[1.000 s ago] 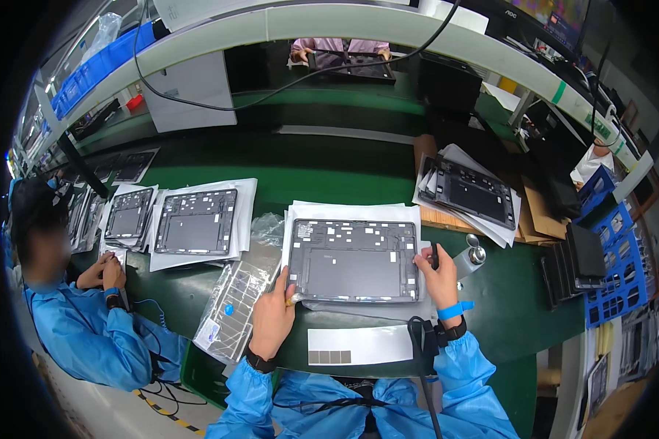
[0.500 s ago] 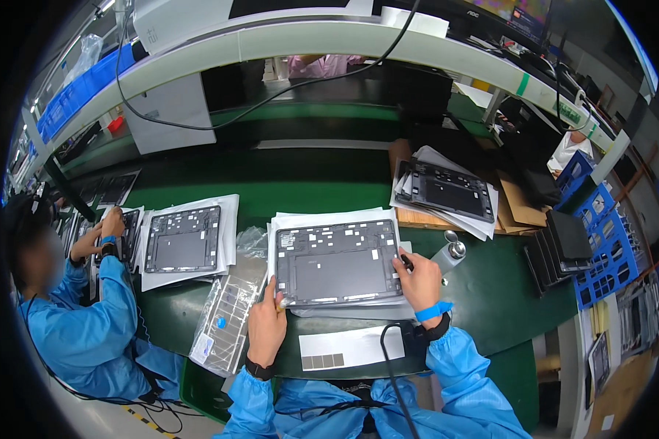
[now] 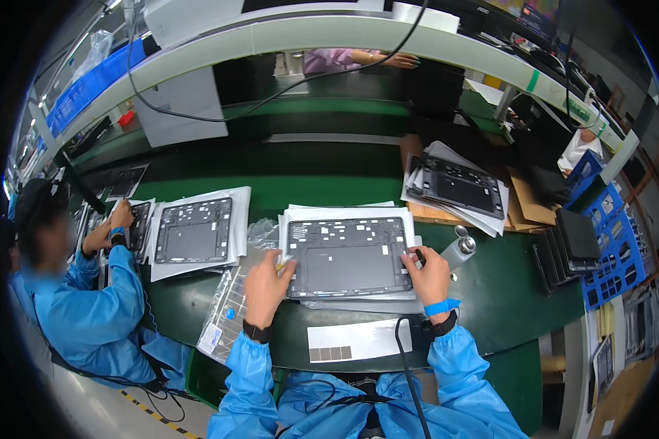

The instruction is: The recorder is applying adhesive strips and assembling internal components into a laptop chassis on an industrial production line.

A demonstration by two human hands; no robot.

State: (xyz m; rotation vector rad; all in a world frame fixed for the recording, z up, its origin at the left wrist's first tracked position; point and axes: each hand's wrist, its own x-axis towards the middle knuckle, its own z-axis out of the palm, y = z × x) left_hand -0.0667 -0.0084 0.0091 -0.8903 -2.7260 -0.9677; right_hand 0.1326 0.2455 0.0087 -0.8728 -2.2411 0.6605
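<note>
from here, white patches (image 3: 382, 254) already dot the dark panel (image 3: 351, 272), on paper (image 3: 373, 212) between my left hand (image 3: 267, 289), fingers pinching a yellowish piece (image 3: 280, 268), and right hand (image 3: 432, 278), fingers round a black piece (image 3: 420, 257) — four grey squares (image 3: 325, 354) (unused, i judge) remain on a sheet (image 3: 377, 338).

Cannot make out the dark thing (image 3: 419, 257) partly covered by the right hand (image 3: 430, 279), nor the yellowish thing (image 3: 280, 268) partly hidden in the left hand (image 3: 267, 291). Cannot detail the tiny white patches (image 3: 330, 258) on the dark panel (image 3: 351, 271). Cannot see the head of the pink-sleeved person (image 3: 331, 61), hidden behind the shelf beam (image 3: 271, 34), nor the top of the monitor (image 3: 531, 16), past the upper edge.
</note>
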